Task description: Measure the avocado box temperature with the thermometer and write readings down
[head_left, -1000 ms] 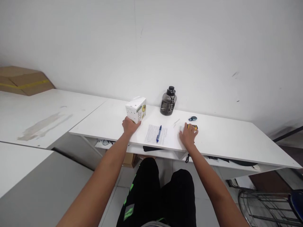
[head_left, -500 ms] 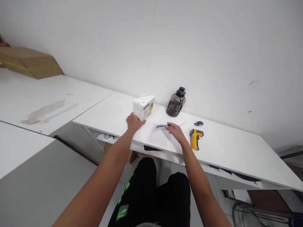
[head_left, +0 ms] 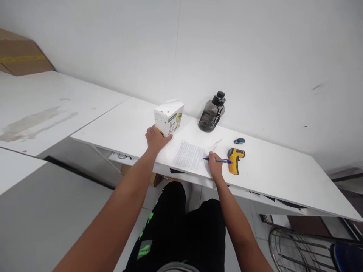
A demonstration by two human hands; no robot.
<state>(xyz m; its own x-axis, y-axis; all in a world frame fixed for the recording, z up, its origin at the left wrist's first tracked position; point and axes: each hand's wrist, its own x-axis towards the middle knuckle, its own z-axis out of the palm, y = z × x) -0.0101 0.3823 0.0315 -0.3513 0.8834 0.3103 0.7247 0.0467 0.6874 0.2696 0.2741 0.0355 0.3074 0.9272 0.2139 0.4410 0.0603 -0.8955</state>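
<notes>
My left hand [head_left: 155, 139] is closed around the lower part of a white box [head_left: 167, 118] with printed text and round pictures, upright on the white desk [head_left: 272, 170]. Between my hands lies a sheet of paper [head_left: 187, 155] covered in close lines of writing. My right hand [head_left: 214, 163] grips a blue pen [head_left: 222, 161] at the sheet's right edge. The pen is held nearly level, its tip to the left. A yellow infrared thermometer gun [head_left: 234, 161] lies just right of that hand.
Against the wall stands a dark grey water bottle [head_left: 211, 113]. A small dark blue object [head_left: 239, 141] lies behind the thermometer. At the far left, a taped cardboard box [head_left: 22, 54] sits on another table. A metal-framed chair [head_left: 297, 245] is at the lower right.
My right hand has moved toward the paper's right edge, and the pen has turned so its body points right. My left hand still holds the box. The view has shifted slightly.
</notes>
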